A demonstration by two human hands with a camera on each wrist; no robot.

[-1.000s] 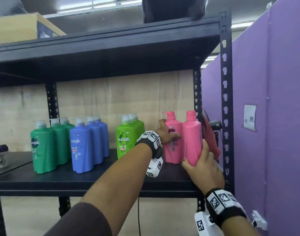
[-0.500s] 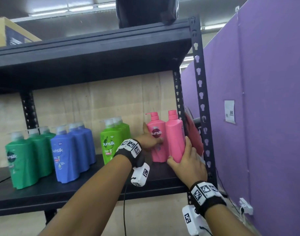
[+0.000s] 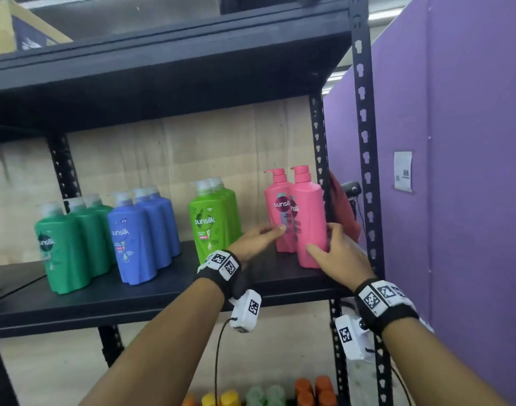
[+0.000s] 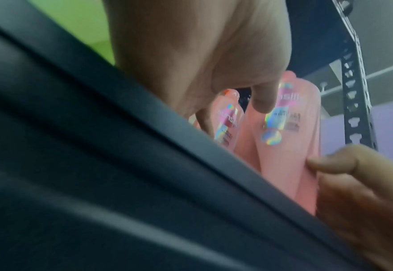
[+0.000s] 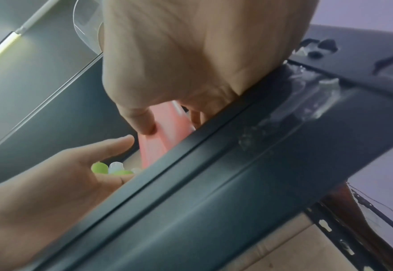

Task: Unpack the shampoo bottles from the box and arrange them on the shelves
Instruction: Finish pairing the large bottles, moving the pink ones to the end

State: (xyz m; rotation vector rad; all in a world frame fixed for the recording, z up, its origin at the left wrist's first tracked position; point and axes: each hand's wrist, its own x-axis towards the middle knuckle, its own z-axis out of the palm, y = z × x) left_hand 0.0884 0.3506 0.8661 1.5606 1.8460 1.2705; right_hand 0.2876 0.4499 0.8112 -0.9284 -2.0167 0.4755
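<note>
Two pink Sunsilk shampoo bottles, right end of black shelf (image 3: 163, 291).
Right hand (image 3: 337, 259) gripped front pink bottle (image 3: 309, 218); left hand (image 3: 255, 240), fingers extended, touched rear pink bottle (image 3: 277, 200).

On yr right there's a purple partition (image 3: 470, 200) running top to bottom of the head view, w/ a white paper slip (image 3: 403, 171) stuck on it showing a QR code, text too small to read. At the back you've got creased brown cardboard sheets (image 3: 207, 153) as the backdrop, and up top a lit ceiling light (image 3: 379, 15) shows just left of the partition's upper edge. Btw the cardboard and the partition sits a small black camera (image 3: 352, 189), w/ a red thing (image 3: 343, 206) just beside it, can't tell what it is.
</note>
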